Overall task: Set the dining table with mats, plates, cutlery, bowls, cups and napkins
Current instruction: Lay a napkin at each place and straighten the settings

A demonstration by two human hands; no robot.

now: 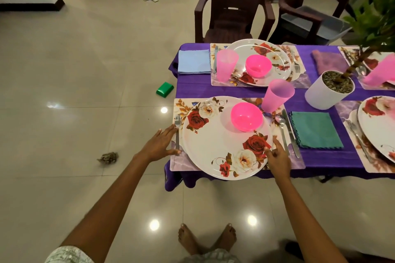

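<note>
Here we see both hands at the near plate (215,145), which sits on a flowered mat (177,162) at the near left corner of the table (324,162). The left hand (159,145) lies flat with straight fingers on the mat's left edge, fingertips by the fork (177,132); it holds nothing. The right hand (277,156) touches the plate's right rim, fingers loosely bent over the edge; whether they actually pinch it we cannot tell. A pink bowl (245,116) stands on the plate toward its far right side. A pink cup (276,96) stands upright at the mat's far right corner. A spoon (282,128) and knife (290,132) lie on the mat just right of the plate, and a green napkin (316,130) lies on the purple cloth beside them. Across the table, the far left setting has its own plate (277,57), bowl (258,66), cup (226,65) and a blue napkin (194,61) at the far left corner. A white plant pot (324,94) stands mid-table.
</note>
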